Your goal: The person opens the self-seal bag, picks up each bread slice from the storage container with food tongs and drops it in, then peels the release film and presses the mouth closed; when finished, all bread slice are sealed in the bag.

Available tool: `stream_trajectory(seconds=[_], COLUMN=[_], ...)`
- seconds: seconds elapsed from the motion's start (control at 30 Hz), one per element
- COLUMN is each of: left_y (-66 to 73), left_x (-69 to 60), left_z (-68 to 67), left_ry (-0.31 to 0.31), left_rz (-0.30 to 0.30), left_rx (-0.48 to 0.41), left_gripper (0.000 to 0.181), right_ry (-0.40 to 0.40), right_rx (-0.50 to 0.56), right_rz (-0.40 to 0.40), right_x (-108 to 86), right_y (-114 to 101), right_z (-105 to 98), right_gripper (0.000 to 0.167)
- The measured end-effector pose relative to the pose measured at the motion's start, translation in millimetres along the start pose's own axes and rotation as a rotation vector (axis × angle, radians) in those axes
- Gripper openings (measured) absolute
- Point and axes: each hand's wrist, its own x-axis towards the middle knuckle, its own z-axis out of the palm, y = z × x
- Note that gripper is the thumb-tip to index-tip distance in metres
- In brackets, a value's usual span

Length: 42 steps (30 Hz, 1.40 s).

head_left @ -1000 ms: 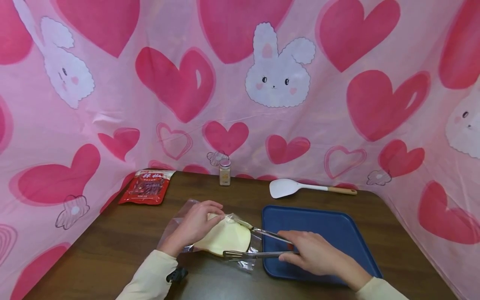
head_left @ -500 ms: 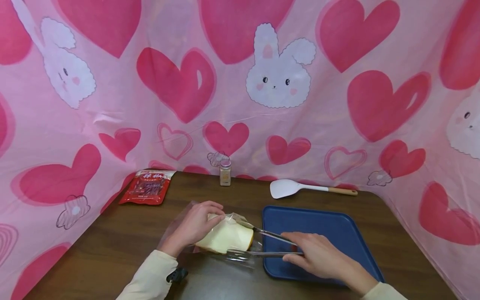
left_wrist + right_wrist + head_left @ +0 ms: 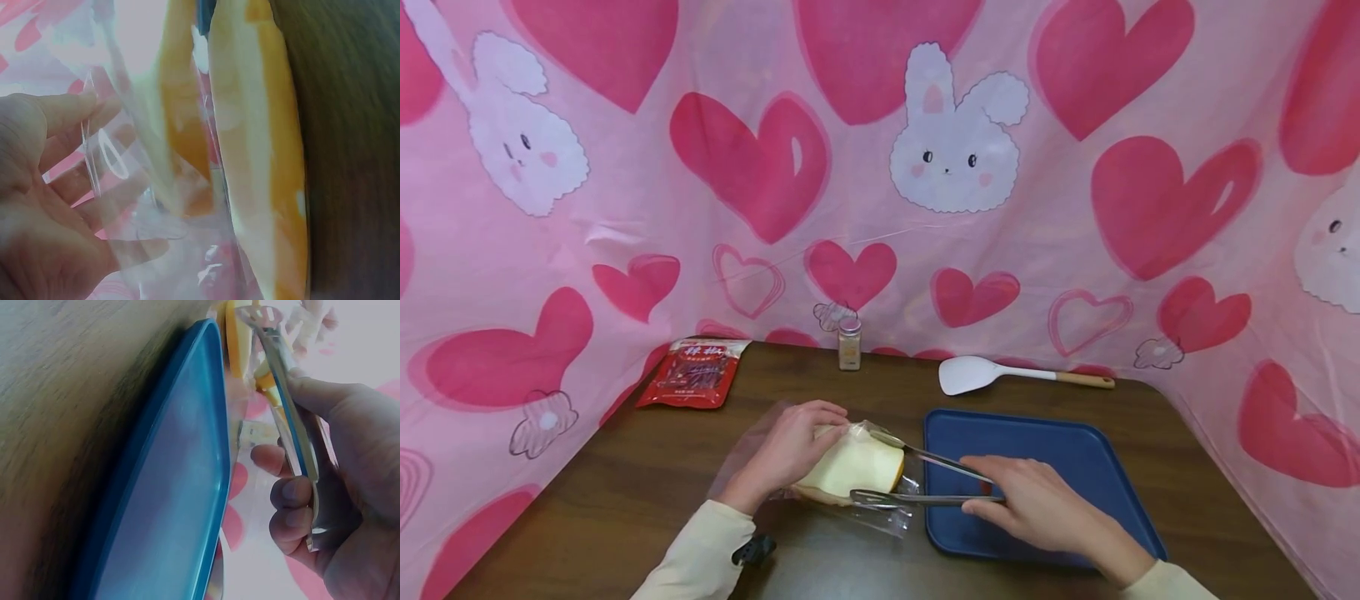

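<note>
The left hand [image 3: 797, 446] grips a clear plastic bag [image 3: 898, 521] at its upper side. Through the film in the left wrist view, the fingers of the left hand [image 3: 69, 181] show spread beside two bread slices [image 3: 259, 150]. Pale bread [image 3: 853, 467] lies in the bag, its crust showing at the right. The right hand [image 3: 1037, 504] holds metal tongs [image 3: 925, 500], their arms apart, one tip at the upper edge of the bread and one at the lower. In the right wrist view, the right hand [image 3: 350, 462] has its fingers and thumb round the tongs [image 3: 290, 406].
Right of the bag lies a blue tray [image 3: 1060, 458], partly under the right hand. Behind it is a white spatula [image 3: 973, 375] with a wooden handle end. A small jar [image 3: 850, 346] stands at the back, and a red packet [image 3: 692, 375] lies at back left.
The bread's right edge has tilted, so its crust now shows. The right hand and tongs have shifted slightly, the lower tip rising a little. The left hand has stayed nearly still.
</note>
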Motion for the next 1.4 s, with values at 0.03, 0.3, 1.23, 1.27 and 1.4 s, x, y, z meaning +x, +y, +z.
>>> stream_trajectory(seconds=[0.03,0.3,1.23,1.27,1.4], left_y=[-0.5,-1.4,3.8,4.1,4.8], left_x=[-0.1,-0.5,-0.1,-0.1,-0.3], left_z=[0.1,0.3,-2.6,-2.6,-2.6], left_ry=[0.006,0.023,0.05,0.048,0.053], left_rz=[0.0,0.007,-0.15,-0.156,-0.187], left_rx=[-0.001,-0.022,-0.124,-0.127,-0.139], left_gripper=[0.014,0.015,0.015,0.015,0.016], right_ry=[-0.001,0.005,-0.042,-0.043,-0.044], right_rx=[-0.007,-0.023,0.129,0.133,0.12], right_rz=[0.003,0.006,0.04,0.044,0.047], right_x=[1.2,5.4,24.1,25.0,28.7], right_y=[-1,-1,-8,-8,-9], right_z=[0,1,4,4,6], right_gripper=[0.057,0.057,0.064,0.064,0.063])
